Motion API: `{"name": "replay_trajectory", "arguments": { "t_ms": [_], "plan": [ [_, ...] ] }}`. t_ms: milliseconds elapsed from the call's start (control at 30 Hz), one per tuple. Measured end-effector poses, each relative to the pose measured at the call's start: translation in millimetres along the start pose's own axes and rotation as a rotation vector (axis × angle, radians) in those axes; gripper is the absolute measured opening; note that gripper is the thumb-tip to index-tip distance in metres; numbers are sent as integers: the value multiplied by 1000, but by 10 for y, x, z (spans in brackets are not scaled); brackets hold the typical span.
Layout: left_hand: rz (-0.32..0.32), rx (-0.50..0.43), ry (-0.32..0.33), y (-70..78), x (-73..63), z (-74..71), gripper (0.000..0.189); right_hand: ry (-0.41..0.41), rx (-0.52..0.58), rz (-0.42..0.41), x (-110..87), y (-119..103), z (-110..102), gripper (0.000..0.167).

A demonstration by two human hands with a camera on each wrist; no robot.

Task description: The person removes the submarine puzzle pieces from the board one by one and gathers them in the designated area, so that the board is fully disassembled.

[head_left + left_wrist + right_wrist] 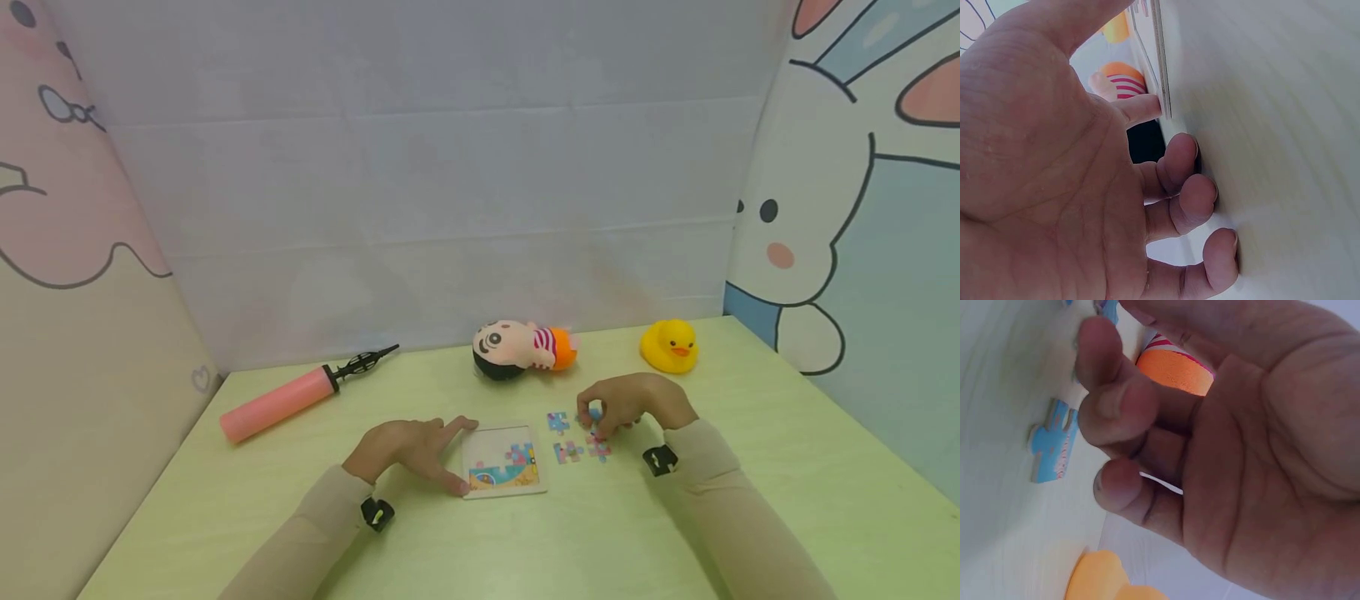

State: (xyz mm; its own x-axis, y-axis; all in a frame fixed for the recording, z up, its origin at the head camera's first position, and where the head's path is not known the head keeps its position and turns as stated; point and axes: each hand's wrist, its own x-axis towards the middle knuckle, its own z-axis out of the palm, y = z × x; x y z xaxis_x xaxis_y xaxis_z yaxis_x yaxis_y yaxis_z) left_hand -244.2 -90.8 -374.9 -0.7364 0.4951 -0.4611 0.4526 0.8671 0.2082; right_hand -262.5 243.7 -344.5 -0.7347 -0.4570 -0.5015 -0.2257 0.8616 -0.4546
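A square wooden jigsaw board (506, 497), partly filled along its bottom and right, lies on the table. My left hand (420, 450) spreads thumb and index finger to its left corners. In the left wrist view, the other fingertips (1197, 199) of that hand rest on the tabletop. My right hand (626, 400) bends over loose jigsaw pieces, its thumb and index tips low among them. A blue piece (1108, 311) shows by those tips in the right wrist view; I cannot tell whether they pinch it. Another blue piece (1054, 447) lies flat beside the curled fingers.
Loose pieces (567, 452) lie right of the board. Behind them is a plush doll (517, 346) on its side, and a yellow rubber duck (670, 347) stands at the back right. A pink hand pump (277, 406) with a black nozzle lies at the left.
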Motion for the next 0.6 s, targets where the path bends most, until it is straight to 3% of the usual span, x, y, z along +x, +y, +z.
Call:
{"name": "replay_trajectory", "arguments": {
  "t_ms": [267,600],
  "plan": [
    [0,1,0,7,-7,-9,95,-4,55,-47,25,-63,17,15],
    [4,-1,6,-2,14,0,94,61,-72,-183,75,-248,109,17]
  ]
}}
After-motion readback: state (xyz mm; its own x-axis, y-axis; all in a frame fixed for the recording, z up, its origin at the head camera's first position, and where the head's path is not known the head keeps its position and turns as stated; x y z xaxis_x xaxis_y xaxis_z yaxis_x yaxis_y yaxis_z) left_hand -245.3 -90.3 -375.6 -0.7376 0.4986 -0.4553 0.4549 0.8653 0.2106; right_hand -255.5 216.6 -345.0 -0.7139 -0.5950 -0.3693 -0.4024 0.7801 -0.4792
